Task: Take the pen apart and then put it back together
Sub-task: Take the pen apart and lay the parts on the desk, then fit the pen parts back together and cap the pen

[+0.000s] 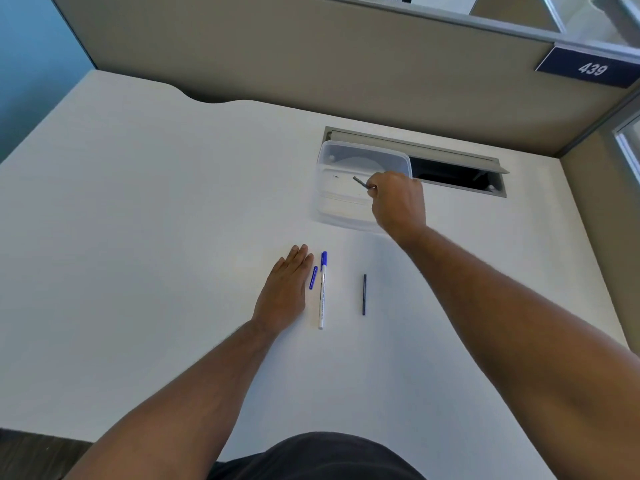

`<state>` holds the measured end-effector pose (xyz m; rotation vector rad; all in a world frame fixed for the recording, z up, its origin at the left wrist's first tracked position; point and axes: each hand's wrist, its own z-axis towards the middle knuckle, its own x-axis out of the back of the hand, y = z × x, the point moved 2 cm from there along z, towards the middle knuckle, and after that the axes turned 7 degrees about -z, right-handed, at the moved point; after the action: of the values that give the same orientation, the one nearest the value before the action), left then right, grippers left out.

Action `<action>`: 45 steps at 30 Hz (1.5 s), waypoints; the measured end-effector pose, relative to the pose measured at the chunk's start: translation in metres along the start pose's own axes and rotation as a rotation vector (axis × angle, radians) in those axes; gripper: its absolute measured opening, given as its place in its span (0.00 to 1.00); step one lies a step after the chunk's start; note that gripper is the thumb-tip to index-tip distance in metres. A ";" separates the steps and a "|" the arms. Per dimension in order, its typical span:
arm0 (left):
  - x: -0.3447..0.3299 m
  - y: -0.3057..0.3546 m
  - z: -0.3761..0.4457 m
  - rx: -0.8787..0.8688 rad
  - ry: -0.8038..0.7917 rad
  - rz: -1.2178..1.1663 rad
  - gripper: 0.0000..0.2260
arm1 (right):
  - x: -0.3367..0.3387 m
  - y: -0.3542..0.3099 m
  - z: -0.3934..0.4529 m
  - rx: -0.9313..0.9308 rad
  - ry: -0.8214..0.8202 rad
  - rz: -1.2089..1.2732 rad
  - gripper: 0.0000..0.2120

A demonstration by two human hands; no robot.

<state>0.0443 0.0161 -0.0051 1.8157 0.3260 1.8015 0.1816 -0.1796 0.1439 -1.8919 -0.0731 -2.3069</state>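
White desk [138,237] lies open left; clear tub [346,209] and cable hatch [460,174] crowd the far right.

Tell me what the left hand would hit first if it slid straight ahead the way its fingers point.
Probably nothing close: the left hand lies flat, fingers aimed up and slightly right over bare desk. The blue cap sits just beside that line; farther on, the clear container may lie in it.

The right hand [398,202] covers the near right corner of the clear plastic container [341,188] and hides most of the thin dark grey piece [359,182] pinched in its fingers. The printing along the white pen barrel with a blue cap [322,296] is too small to read. Both forearms run off the frame's lower edge.
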 end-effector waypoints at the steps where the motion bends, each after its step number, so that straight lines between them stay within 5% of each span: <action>1: 0.000 0.000 0.000 0.000 0.002 0.004 0.25 | 0.000 0.001 0.003 0.000 0.015 -0.001 0.10; 30: -0.001 -0.001 -0.002 0.021 -0.007 0.007 0.25 | -0.010 0.008 0.036 -0.021 -0.002 0.027 0.13; 45: 0.000 0.001 -0.001 0.015 -0.007 0.009 0.26 | -0.022 -0.010 -0.029 0.054 0.097 0.088 0.11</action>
<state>0.0432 0.0154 -0.0049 1.8364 0.3301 1.8032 0.1556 -0.1714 0.1176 -1.7195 -0.0396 -2.3104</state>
